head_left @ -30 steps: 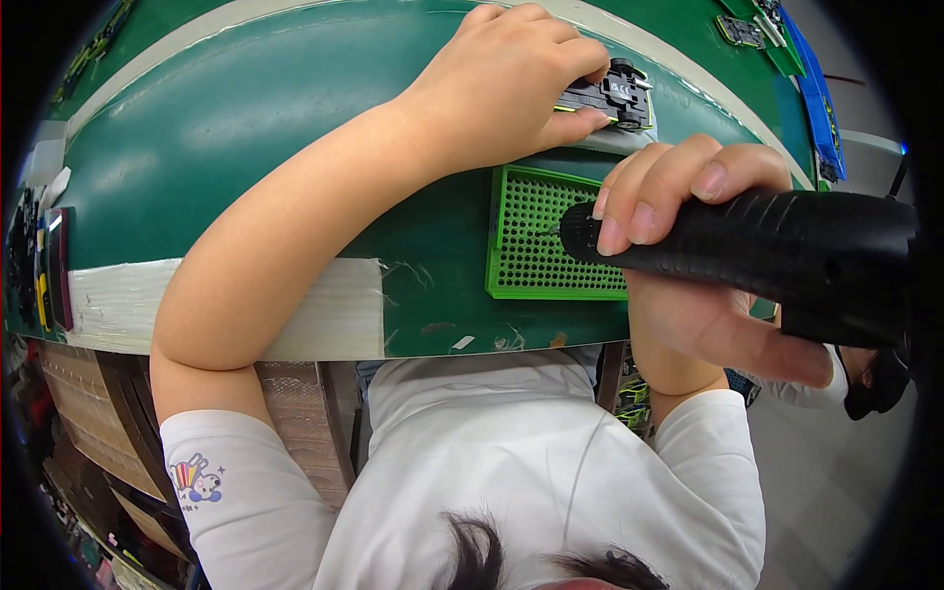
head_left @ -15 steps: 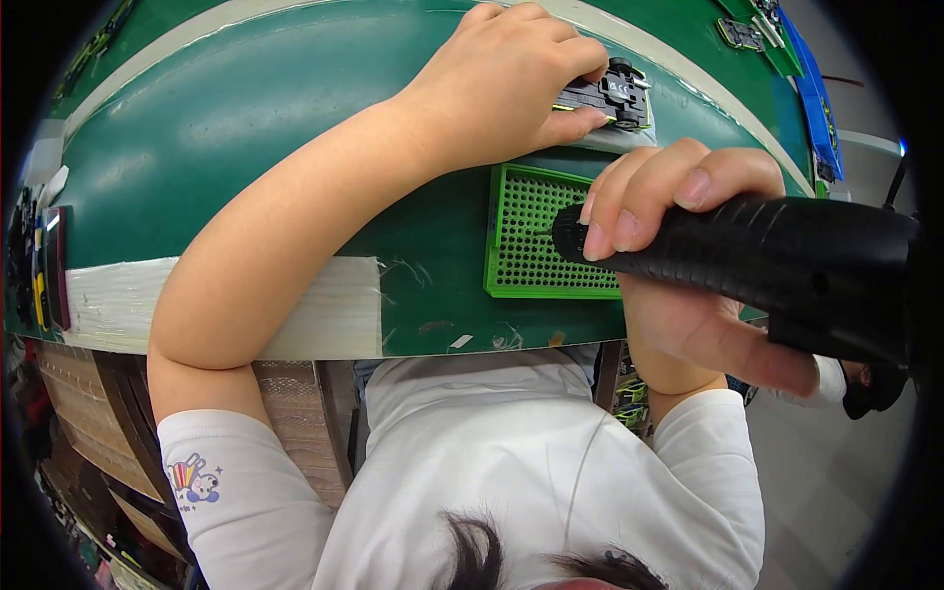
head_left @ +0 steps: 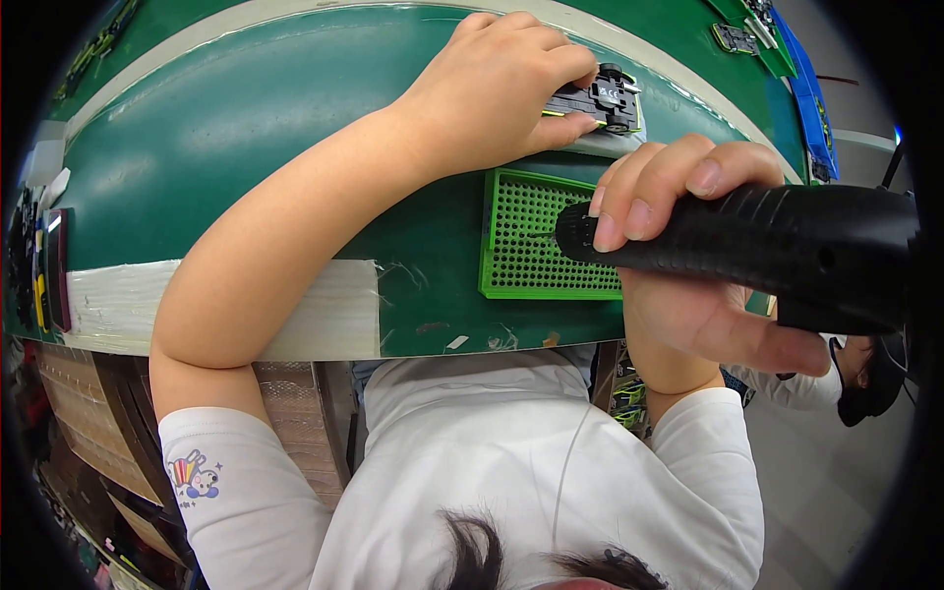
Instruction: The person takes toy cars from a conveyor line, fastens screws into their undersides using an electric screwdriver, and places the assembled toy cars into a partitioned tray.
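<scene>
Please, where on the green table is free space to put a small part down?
The widest bare patch of the green table lies left of the left forearm, above the pale tape strip. It is crowded around the green perforated tray, the small black device and the black power tool.

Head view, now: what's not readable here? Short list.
- Tip of the black power tool: hidden by the right hand; contact with the green perforated tray cannot be told.
- Small black part: left hand covers most of it.
- Tray holes: too small to tell whether filled.
- Dark items at the left rim: bent, cut by the fisheye edge.
- Tool's rear: cut off at the right rim.
</scene>
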A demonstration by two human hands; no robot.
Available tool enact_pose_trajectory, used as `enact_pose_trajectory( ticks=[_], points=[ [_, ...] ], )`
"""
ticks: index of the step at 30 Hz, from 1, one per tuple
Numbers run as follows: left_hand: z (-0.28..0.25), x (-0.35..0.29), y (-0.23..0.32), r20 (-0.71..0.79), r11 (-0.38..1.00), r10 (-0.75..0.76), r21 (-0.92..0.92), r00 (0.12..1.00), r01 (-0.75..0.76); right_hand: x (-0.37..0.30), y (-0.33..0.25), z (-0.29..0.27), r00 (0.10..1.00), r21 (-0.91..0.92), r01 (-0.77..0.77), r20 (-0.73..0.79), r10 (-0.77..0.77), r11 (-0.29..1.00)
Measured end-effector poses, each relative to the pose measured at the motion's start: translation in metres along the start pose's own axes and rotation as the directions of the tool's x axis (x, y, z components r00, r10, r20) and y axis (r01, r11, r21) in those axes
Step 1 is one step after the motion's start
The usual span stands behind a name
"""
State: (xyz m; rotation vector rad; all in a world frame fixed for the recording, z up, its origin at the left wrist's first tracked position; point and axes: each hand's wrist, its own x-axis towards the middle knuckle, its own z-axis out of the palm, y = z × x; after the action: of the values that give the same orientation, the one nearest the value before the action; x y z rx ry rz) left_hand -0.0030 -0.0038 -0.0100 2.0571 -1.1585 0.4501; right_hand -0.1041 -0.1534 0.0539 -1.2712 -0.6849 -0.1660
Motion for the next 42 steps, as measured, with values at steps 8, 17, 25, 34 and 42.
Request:
enact_pose_trajectory(
  ticks=[8,17,25,34,42],
  points=[
    [-0.007,0.003,0.002,0.027,1.000,0.006,-0.029,1.000,-0.005,0.022,-0.017,-0.026,0.999,-0.012,0.047,0.014,-0.047,0.999],
    [-0.012,0.006,0.008,0.073,0.999,-0.006,-0.048,0.997,0.010,0.060,-0.031,-0.103,0.990,-0.201,0.135,0.069,-0.123,0.970],
    [-0.012,0.011,0.010,0.046,0.999,-0.014,-0.041,0.999,0.016,0.065,-0.016,-0.117,0.990,-0.198,0.130,0.075,-0.117,0.972],
    [-0.012,0.010,0.010,0.071,0.998,-0.032,-0.044,0.997,0.035,0.066,0.010,-0.116,0.990,-0.063,0.143,0.004,-0.143,0.988],
    [-0.014,0.008,0.009,0.060,0.999,-0.026,-0.033,0.998,0.028,0.068,0.017,-0.117,0.988,0.033,0.103,0.114,-0.106,0.994]
  ],
)
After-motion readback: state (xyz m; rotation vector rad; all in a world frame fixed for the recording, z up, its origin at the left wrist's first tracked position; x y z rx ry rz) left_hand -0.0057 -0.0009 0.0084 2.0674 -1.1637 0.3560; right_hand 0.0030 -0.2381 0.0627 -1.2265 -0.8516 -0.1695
